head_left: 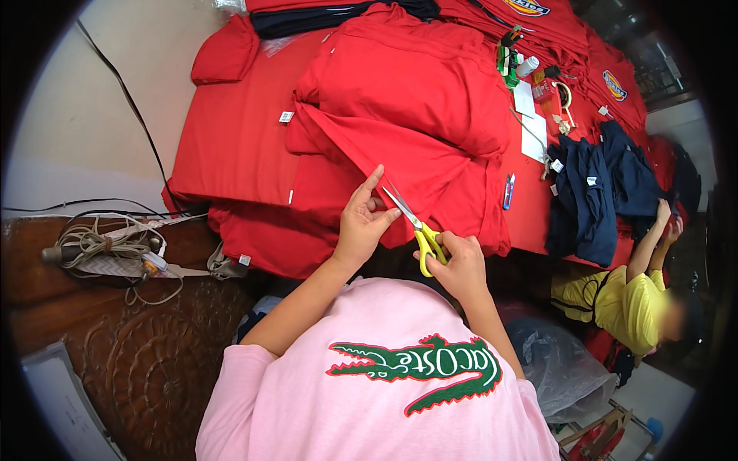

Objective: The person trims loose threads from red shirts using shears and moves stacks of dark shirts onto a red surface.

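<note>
My right hand [459, 265] is closed round the yellow handles of a pair of scissors [427, 247]. Their blades are slightly apart and point up and left, towards my left hand [364, 224]. That hand has its index finger raised, its thumb out and its other fingers curled in at the edge of a red garment [415, 165]. The cloth is drawn towards those fingers in a fold, and the blade tips lie close to it. Exactly where the fingers grip the cloth is partly hidden. Beneath and behind lies a thick heap of red garments [407, 77], some with small white tags.
Blue thread snips [509, 190] lie right of the heap, below white cards [533, 137] and a tape roll [565, 95]. Navy garments [582, 192] hang over the table's right edge, near a person in yellow [634, 311]. Coiled cables [108, 242] sit at left, a clear plastic bag [561, 369] at lower right.
</note>
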`<state>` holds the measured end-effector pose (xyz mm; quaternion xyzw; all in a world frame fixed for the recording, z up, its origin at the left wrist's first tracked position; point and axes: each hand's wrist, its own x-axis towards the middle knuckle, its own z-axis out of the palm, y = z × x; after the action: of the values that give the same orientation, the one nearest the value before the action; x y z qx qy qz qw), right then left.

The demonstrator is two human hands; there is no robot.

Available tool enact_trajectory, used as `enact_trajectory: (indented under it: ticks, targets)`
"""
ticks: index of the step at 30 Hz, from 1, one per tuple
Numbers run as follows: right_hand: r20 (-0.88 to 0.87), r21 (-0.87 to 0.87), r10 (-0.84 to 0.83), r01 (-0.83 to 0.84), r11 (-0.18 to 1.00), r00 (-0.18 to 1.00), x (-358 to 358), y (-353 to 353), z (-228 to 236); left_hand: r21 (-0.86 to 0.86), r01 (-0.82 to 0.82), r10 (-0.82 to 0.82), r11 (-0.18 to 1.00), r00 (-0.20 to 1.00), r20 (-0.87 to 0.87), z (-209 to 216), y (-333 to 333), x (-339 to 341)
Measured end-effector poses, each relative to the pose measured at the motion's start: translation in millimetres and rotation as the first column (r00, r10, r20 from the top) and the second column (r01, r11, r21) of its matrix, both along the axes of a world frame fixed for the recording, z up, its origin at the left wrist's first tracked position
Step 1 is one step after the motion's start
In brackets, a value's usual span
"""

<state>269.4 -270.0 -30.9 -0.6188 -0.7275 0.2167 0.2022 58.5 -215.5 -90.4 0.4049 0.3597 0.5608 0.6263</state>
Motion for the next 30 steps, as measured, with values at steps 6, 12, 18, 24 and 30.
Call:
enact_trajectory:
  ticks: [6,12,18,24,30]
  targets:
    - [0.002,-0.035,-0.02,0.02,0.999,1.0,-2,4,-3,-0.038,0.023,-0.022,0.999,0.999,0.034,4,-2,-4]
    - [-0.031,-0.053,-0.014,0.013,0.998,0.999,0,-1,-10,-0.087,-0.12,0.122,0.989,0.992,0.018,-3,2,-3]
    - [-0.033,0.008,0.035,-0.035,0.999,0.999,-8,10,-4,-0.034,-0.029,0.03,0.999,0.999,0.031,-6,4,-6]
    - [-0.026,-0.052,0.024,-0.025,0.998,0.999,-6,16,-11,-0.051,-0.005,0.005,0.999,1.0,0.014,-3,5,-9]
    - [-0.014,-0.136,0.01,-0.012,0.991,1.0,-7,9,-20,-0.073,-0.089,0.085,0.993,0.995,-0.06,-12,10,-14]
